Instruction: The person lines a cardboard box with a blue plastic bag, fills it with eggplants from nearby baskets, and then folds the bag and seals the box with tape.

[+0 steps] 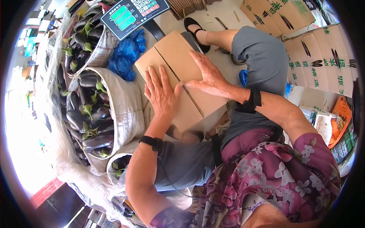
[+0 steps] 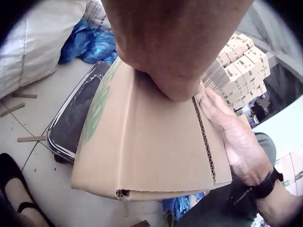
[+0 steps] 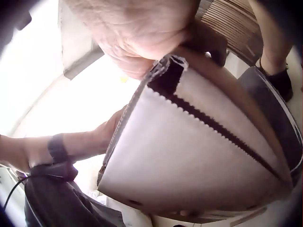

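Observation:
A brown cardboard box (image 1: 171, 49) lies in front of the person, its two top flaps folded down with a narrow dark gap between them. The left hand (image 1: 163, 93) lies flat on the left flap, fingers spread. On the other flap rests the right hand (image 1: 209, 78), its fingers straight and its thumb reaching toward the gap. The thumbs of both hands come close together near the seam. In the left wrist view the right hand (image 2: 239, 139) lies along the box's far side. Corrugated edges of the box (image 3: 199, 156) show in the right wrist view.
A scale display (image 1: 135, 17) stands beyond the box, near blue plastic bags (image 1: 127, 53). Sacks of eggplants (image 1: 91, 114) line the left. Printed cartons (image 1: 319, 57) stand at the right, and a dark scale platform (image 2: 78, 113) sits under the box.

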Available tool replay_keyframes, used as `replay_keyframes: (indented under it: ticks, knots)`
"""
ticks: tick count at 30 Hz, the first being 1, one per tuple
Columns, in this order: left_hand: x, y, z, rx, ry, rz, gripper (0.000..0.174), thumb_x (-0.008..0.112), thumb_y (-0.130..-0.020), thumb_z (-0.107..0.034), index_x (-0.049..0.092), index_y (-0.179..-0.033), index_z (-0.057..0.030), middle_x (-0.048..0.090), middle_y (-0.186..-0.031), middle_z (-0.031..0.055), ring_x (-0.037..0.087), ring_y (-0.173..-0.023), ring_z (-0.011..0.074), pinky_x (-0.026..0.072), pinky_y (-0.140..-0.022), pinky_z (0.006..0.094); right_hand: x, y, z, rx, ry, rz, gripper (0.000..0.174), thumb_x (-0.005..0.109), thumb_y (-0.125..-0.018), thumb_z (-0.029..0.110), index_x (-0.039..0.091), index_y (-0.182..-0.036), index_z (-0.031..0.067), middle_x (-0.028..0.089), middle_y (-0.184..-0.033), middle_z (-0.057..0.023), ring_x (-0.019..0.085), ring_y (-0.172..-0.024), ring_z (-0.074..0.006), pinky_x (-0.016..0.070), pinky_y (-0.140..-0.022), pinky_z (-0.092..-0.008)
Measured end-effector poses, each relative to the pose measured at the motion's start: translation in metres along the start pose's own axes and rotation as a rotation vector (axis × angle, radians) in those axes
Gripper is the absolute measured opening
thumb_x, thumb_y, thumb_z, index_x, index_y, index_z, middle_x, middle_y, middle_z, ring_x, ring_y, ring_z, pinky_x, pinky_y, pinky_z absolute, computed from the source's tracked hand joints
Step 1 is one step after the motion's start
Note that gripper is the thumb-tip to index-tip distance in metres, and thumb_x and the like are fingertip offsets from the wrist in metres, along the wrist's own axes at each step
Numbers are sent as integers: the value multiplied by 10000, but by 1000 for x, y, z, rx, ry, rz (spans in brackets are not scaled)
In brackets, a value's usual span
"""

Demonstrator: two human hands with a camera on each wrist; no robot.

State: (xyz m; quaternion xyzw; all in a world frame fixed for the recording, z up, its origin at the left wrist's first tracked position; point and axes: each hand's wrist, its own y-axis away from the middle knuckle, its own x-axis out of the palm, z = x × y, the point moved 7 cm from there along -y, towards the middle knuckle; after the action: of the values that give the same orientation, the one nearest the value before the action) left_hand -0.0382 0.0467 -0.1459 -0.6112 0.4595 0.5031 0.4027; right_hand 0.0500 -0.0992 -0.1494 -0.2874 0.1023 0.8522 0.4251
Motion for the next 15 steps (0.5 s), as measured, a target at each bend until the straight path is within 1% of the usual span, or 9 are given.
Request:
replay_keyframes:
  ticks: [3,5,6,8,9,12,14,15]
  knots:
    - [2,-1,1,-28,8,-47,751,480,-949,-507,217,-1520,-96,131,-1570,226,102,-1453,417,132,-1131,555,8,1,0,16,-66,14,1020,815,-714,270,191,-1498,87,349,-1427,-213,410,-1273,-402,385,-1040,-471]
    - [4,-4,-4,-51,-7,-34,732,469,-955,-496,224,-1519,-99,141,-1571,213,100,-1451,419,132,-1126,572,14,1,0,-24,158,-63,985,793,-739,286,197,-1497,84,334,-1420,-235,400,-1264,-429,384,-1025,-495]
    - [6,-5,-6,-78,-23,-18,712,459,-962,-485,230,-1517,-101,150,-1573,200,98,-1450,422,133,-1121,589,12,2,-2,-20,159,-63,985,793,-739,286,197,-1497,84,334,-1420,-235,400,-1264,-429,384,-1025,-495]
    - [12,-8,-8,-84,-40,-16,700,453,-966,-479,236,-1516,-105,154,-1574,190,99,-1447,427,134,-1114,606,14,2,-3,-16,149,-19,955,769,-765,312,202,-1498,82,304,-1432,-252,378,-1270,-449,363,-1033,-514]
    - [13,-10,-8,-84,-58,-23,687,447,-969,-473,242,-1515,-110,158,-1576,179,101,-1443,433,136,-1106,623,14,2,-4,-20,144,-16,955,769,-765,312,202,-1498,82,304,-1432,-252,378,-1270,-449,363,-1033,-514]
    - [15,-12,-8,-75,-71,-19,687,450,-968,-477,246,-1515,-115,162,-1574,183,115,-1434,448,144,-1098,642,11,2,-8,3,147,28,913,740,-790,298,205,-1497,79,278,-1454,-243,375,-1274,-452,351,-1048,-512]
    - [15,-14,-9,-68,-67,-36,691,470,-958,-473,265,-1506,-105,181,-1565,195,126,-1432,455,154,-1094,648,6,4,-9,42,154,166,810,717,-806,292,302,-1464,71,293,-1465,-243,358,-1307,-442,342,-1068,-490]
    - [14,-14,-9,-63,-62,-41,695,489,-949,-469,284,-1497,-94,199,-1557,208,138,-1429,462,164,-1089,654,-4,7,-7,34,158,163,810,717,-806,292,302,-1464,71,293,-1465,-243,358,-1307,-442,342,-1068,-490]
